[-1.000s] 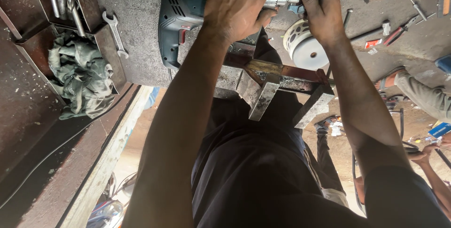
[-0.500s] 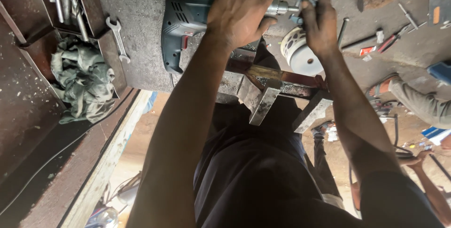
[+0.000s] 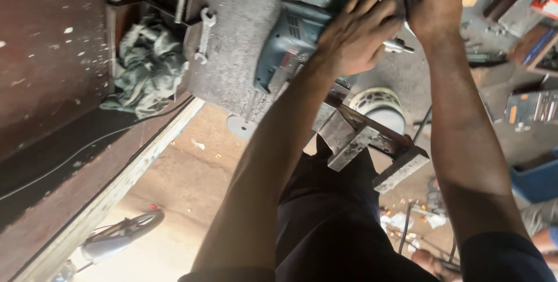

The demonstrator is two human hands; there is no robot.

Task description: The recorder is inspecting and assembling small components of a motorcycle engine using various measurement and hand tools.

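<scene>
drill (image 3: 288,41) now sits lower-left, its chuck hidden under both hands.

Left hand (image 3: 354,38) grips blue drill (image 3: 288,44); right hand (image 3: 430,3) at chuck (image 3: 398,45).

Daylight from lower left, sandy floor (image 3: 192,171) washed bright, forearms and dark trousers in deep shadow, slight motion blur on hands, top-right corner overexposed, tilted wide-angle view

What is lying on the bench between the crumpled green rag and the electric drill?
In the head view, a silver spanner lies on the grey bench top between the green rag and the drill, which the left hand grips.
</scene>
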